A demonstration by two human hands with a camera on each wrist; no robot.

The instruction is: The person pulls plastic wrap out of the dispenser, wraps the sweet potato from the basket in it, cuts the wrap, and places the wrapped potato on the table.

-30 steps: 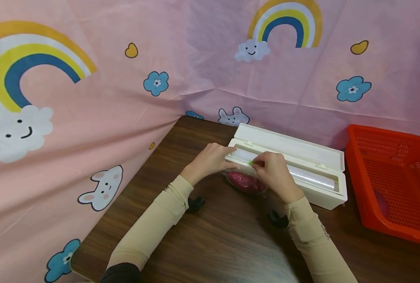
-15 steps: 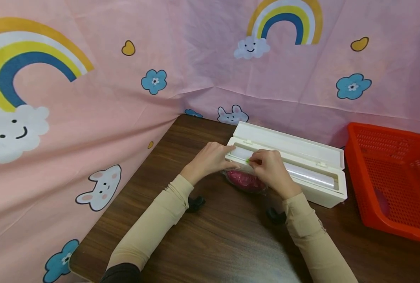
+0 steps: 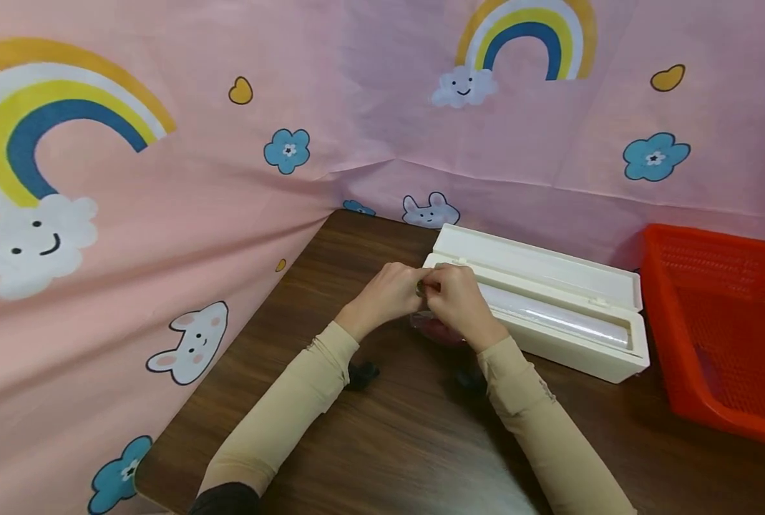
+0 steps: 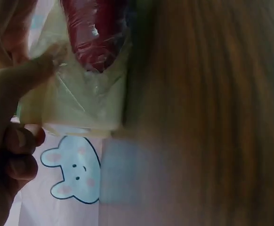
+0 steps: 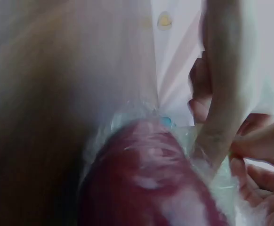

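A white cling film box lies on the table with its lid raised and a roll of film inside. My left hand grips the box's left end; its thumb presses the film against the front wall. At that same end my right hand pinches the small green slide cutter, mostly hidden by fingers. Below my hands, against the box front, sits a smooth dark red rounded item wrapped in clear film; its kind is unclear.
An orange-red plastic basket stands right of the box, with a purplish item dimly seen inside. The brown wooden table ends at the left and back against a pink printed cloth. Dark wrist cameras hang under my wrists.
My right hand has slid the green cutter leftward along the box's front edge until it meets my left hand. The left hand keeps its place on the box.
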